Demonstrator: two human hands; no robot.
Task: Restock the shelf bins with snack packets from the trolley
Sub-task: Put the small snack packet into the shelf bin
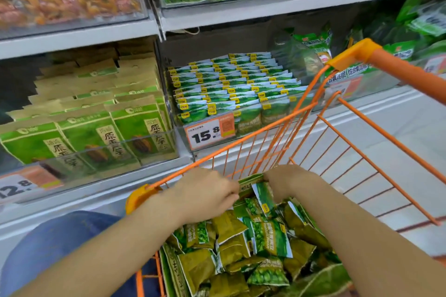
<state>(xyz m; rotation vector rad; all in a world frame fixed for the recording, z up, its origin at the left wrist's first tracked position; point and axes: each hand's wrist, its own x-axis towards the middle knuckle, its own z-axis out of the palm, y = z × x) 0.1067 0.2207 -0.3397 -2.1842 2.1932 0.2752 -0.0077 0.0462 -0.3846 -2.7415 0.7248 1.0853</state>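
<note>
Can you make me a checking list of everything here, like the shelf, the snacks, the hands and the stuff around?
Surface: shelf bin, clear-fronted, rows of green packets standing in it, price tag 15.8.
Job's things: orange trolley holding a loose heap of green snack packets.
Clutter: nothing seen.
Hands: left hand and right hand both in the trolley, fingers gripping packets at the top of the heap.
Cables: nothing seen.
Surroundings: bin of green and tan boxes to the left, bins of other snacks above, pale floor on the right.

Head view, steeply down, close over trolley (pixel 277 128)
</note>
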